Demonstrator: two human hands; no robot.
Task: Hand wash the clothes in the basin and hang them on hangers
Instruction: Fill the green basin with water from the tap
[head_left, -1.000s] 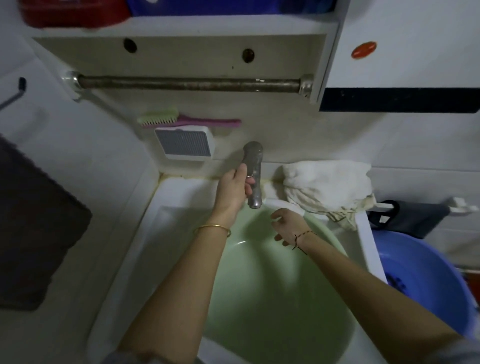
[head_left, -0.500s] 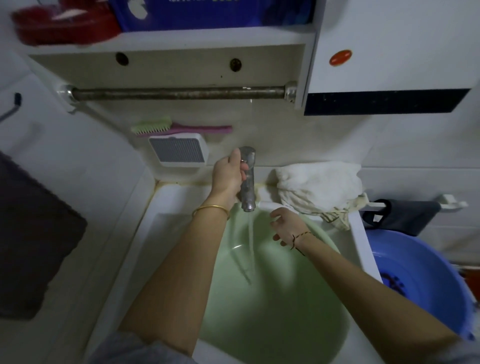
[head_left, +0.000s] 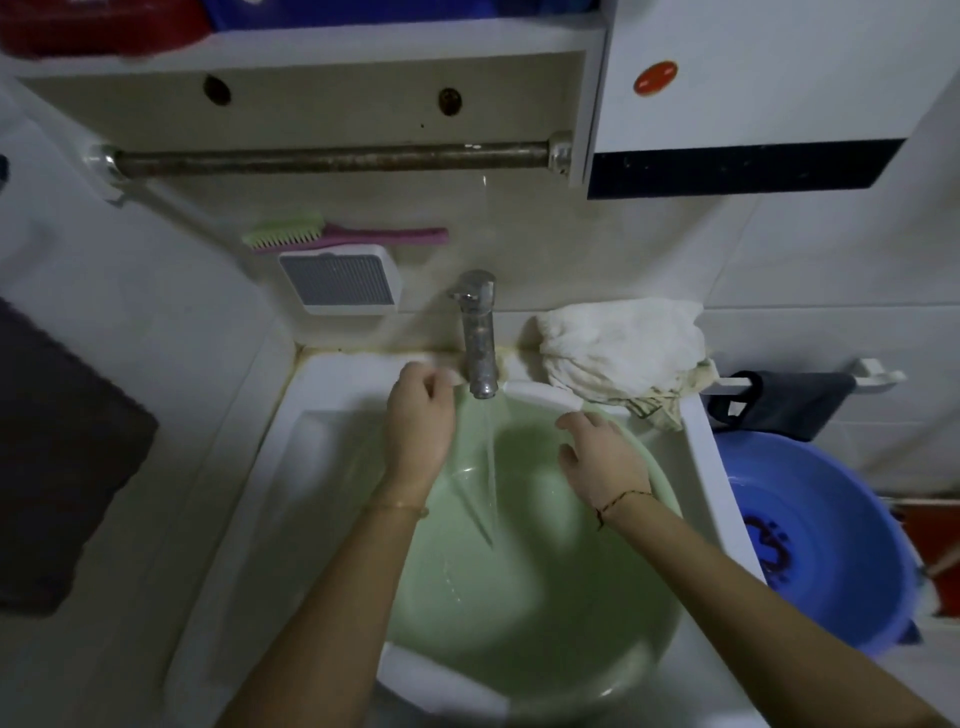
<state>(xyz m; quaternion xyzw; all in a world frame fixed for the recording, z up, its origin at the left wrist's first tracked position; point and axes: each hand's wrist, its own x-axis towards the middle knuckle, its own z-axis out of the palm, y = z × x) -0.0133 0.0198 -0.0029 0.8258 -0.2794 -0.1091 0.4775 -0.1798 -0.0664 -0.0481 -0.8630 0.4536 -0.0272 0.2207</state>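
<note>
Water (head_left: 489, 457) runs in a thin stream from the metal tap (head_left: 479, 332) straight down into the pale green basin (head_left: 545, 597), which sits inside the white sink (head_left: 332, 415). Left hand (head_left: 418, 421) hangs just to the left of that stream, below and beside the tap spout, fingers loosely curled toward the palm and holding nothing; it isn't touching the tap. Right hand (head_left: 602, 460) is on the other side of the stream, over the basin's far right rim, fingers relaxed and slightly bent, also holding nothing, though I honestly can't tell if the fingertips rest on the rim or just hover above it.

Clothes-wise, the only thing near is a bunched-up white cloth (head_left: 621, 351) on the back corner of the sink, just past the right hand and to the right of the tap. Basin looks like it only has a bit of water in it so far.

Further right of the right hand, a blue tub (head_left: 826, 545) sits outside the sink. Up behind the left hand, a green and pink brush (head_left: 332, 236) lies on a white holder (head_left: 340, 280) on the wall.
</note>
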